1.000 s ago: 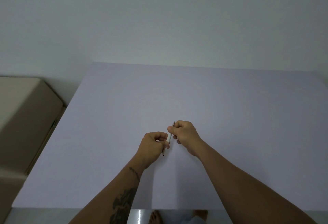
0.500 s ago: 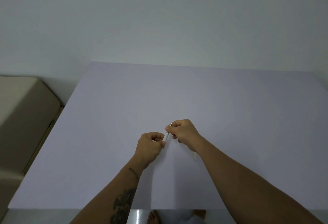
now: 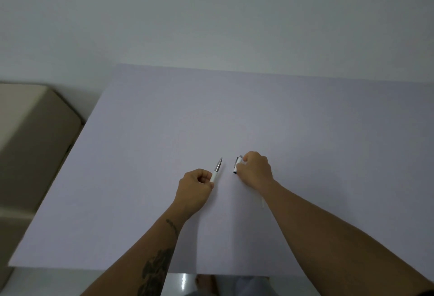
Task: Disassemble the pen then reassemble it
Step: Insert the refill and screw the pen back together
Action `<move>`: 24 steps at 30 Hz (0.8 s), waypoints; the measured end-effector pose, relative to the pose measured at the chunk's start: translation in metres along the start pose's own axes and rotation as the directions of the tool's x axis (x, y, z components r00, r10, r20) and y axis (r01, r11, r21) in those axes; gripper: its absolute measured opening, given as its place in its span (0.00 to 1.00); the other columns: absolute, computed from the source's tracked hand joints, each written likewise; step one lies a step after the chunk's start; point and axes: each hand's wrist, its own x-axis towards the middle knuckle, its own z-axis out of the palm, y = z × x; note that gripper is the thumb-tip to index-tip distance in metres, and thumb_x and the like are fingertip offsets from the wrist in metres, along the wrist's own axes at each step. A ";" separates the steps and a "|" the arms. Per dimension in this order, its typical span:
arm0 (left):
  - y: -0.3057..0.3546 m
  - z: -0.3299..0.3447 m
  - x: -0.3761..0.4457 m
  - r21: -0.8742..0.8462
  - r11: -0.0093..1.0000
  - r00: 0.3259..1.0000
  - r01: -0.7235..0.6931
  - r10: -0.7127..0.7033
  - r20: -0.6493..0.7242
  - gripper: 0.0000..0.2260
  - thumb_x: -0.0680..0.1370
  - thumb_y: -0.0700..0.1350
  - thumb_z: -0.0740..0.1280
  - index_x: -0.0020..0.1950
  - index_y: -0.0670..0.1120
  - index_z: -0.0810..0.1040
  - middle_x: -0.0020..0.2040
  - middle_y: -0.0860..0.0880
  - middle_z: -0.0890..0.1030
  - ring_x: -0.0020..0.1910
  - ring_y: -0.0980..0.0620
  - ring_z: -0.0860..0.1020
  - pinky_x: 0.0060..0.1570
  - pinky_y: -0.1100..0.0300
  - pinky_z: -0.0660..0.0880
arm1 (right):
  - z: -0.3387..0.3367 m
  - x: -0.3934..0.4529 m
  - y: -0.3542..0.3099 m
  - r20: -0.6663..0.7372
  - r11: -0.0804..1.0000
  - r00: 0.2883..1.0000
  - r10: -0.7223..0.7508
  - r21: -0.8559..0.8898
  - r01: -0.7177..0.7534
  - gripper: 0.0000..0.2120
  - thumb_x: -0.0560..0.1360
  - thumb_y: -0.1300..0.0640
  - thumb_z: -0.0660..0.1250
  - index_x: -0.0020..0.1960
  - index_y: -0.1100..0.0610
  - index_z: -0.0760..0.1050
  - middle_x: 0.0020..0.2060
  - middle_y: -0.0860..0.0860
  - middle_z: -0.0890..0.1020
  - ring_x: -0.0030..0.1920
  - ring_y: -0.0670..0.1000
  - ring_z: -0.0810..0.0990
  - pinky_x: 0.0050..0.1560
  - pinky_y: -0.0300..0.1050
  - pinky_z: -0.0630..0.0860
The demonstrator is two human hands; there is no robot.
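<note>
The pen is in two pieces above a pale lilac table (image 3: 234, 112). My left hand (image 3: 195, 186) grips the white pen body (image 3: 216, 171), whose silver tapered tip points up and away from me. A short gap to the right, my right hand (image 3: 254, 169) holds the white pen cap (image 3: 237, 166), with a dark opening at its lower end and a clip along its side. A thin pale sliver (image 3: 262, 202), possibly another pen part, shows on the table by my right wrist; most of it is hidden.
A beige box-like object (image 3: 30, 141) stands off the table's left edge. A plain wall rises behind the table. Bare feet (image 3: 206, 284) show on the floor below the near table edge.
The hands were together on the whole pen; now they have pulled apart sideways, the cap off in the right hand and the body left in the left hand.
</note>
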 end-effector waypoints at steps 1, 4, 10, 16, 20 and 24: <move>-0.002 0.000 0.000 -0.002 1.000 1.000 0.001 -0.001 0.003 0.07 0.72 0.38 0.68 0.44 0.49 0.82 0.38 0.48 0.81 0.34 0.52 0.76 0.40 0.53 0.79 | 0.003 0.001 -0.003 -0.001 1.000 1.000 -0.001 -0.003 0.001 0.09 0.73 0.55 0.64 0.50 0.58 0.75 0.48 0.56 0.79 0.48 0.61 0.78 0.47 0.47 0.74; -0.007 0.000 0.002 -0.015 1.000 1.000 0.017 -0.017 0.003 0.08 0.73 0.39 0.68 0.43 0.51 0.82 0.37 0.50 0.81 0.34 0.53 0.77 0.40 0.55 0.78 | 0.011 0.007 -0.008 -0.029 1.000 1.000 -0.002 -0.029 0.001 0.16 0.73 0.54 0.66 0.58 0.58 0.70 0.53 0.58 0.79 0.54 0.63 0.79 0.50 0.49 0.74; -0.018 0.000 0.002 -0.030 0.998 0.998 0.057 -0.057 -0.015 0.08 0.71 0.38 0.68 0.41 0.51 0.82 0.35 0.52 0.80 0.33 0.53 0.76 0.37 0.57 0.75 | 0.027 0.010 -0.006 0.027 0.992 1.000 -0.001 -0.129 0.004 0.18 0.71 0.60 0.64 0.59 0.59 0.66 0.55 0.59 0.78 0.54 0.64 0.79 0.48 0.49 0.73; -0.012 0.001 0.002 -0.016 0.998 0.998 0.055 -0.055 0.002 0.08 0.72 0.38 0.68 0.42 0.51 0.82 0.37 0.52 0.80 0.33 0.54 0.76 0.34 0.61 0.74 | 0.017 0.004 -0.015 0.084 0.987 0.996 -0.013 0.159 0.000 0.08 0.68 0.59 0.63 0.46 0.54 0.78 0.42 0.51 0.84 0.45 0.56 0.81 0.43 0.45 0.75; -0.005 0.002 -0.002 -0.006 1.000 1.000 0.018 -0.018 -0.025 0.08 0.72 0.38 0.68 0.41 0.52 0.82 0.36 0.53 0.79 0.33 0.56 0.75 0.33 0.65 0.70 | -0.001 -0.006 -0.036 0.013 0.878 0.998 -0.068 0.476 0.053 0.07 0.67 0.60 0.64 0.38 0.53 0.80 0.28 0.41 0.84 0.37 0.48 0.82 0.36 0.41 0.73; 0.008 0.004 0.000 -0.034 0.999 0.996 -0.040 0.038 -0.077 0.10 0.72 0.37 0.69 0.38 0.53 0.81 0.34 0.54 0.78 0.32 0.56 0.74 0.33 0.64 0.70 | -0.017 -0.012 -0.046 -0.077 0.843 0.991 -0.105 0.523 0.130 0.08 0.68 0.61 0.62 0.36 0.53 0.80 0.26 0.38 0.82 0.26 0.38 0.75 0.30 0.38 0.68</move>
